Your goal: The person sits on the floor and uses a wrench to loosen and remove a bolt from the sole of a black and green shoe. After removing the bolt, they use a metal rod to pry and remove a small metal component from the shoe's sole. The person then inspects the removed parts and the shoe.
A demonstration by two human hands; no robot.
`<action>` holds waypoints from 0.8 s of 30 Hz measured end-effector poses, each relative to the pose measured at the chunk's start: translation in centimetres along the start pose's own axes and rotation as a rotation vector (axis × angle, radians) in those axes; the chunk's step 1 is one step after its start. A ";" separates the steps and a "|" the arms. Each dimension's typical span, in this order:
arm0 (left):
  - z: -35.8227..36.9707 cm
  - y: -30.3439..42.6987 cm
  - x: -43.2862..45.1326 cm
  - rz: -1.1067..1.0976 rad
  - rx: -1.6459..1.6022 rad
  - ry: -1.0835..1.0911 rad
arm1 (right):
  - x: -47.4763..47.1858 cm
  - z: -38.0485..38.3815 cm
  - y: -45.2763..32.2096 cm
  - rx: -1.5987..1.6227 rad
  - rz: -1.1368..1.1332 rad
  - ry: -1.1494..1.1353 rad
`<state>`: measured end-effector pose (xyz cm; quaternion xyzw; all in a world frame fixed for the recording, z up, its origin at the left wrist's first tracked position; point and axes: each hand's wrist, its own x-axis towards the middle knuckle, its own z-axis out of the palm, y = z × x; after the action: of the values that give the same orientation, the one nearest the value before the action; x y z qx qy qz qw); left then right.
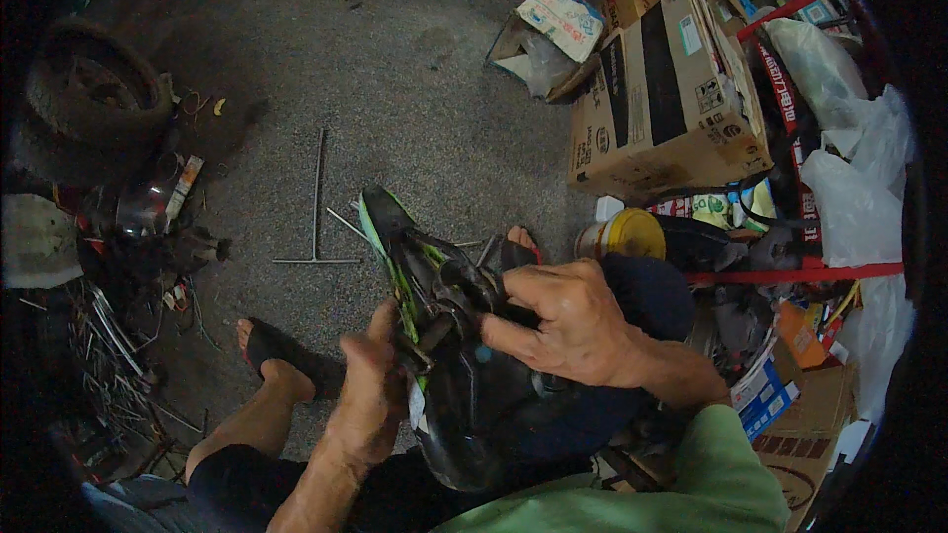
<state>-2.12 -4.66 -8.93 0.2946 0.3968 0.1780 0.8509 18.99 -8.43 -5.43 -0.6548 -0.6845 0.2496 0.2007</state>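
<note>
A black moulded plastic part with green edging (459,414), perhaps a scooter body panel, lies across my lap and tilts up away from me. My left hand (374,377) grips its left edge, thumb on top and the fingers hidden underneath. From the right, my right hand (563,318) reaches to a dark rounded piece at the part's middle, with thumb and forefinger bent against it; whether they pinch something small is hidden. Beyond the part, a metal T-handle wrench (317,200) lies on the floor. More thin metal rods (346,223) stick out from behind the part's far end.
At the left are a tyre on a wheel (104,89) and a heap of metal rods and scrap (111,340). To the right stand a large cardboard box (666,96), an opened carton (552,37), a yellow-lidded tub (638,234) and plastic bags (852,200). My sandalled feet rest on the floor.
</note>
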 end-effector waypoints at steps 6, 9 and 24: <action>0.7 0.2 0.1 -0.021 -0.049 -0.023 | 0.0 0.1 -0.2 -0.061 -0.039 0.049; 0.6 -0.3 0.2 0.009 -0.102 0.023 | -0.2 0.2 -0.3 -0.100 -0.062 0.071; -10.7 -7.4 1.8 0.260 -0.496 0.329 | -1.0 -2.7 -1.0 0.392 -0.179 0.020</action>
<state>-8.87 -5.47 -20.15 0.0938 0.4328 0.4216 0.7913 19.93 -9.25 -2.61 -0.5420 -0.6764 0.3529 0.3524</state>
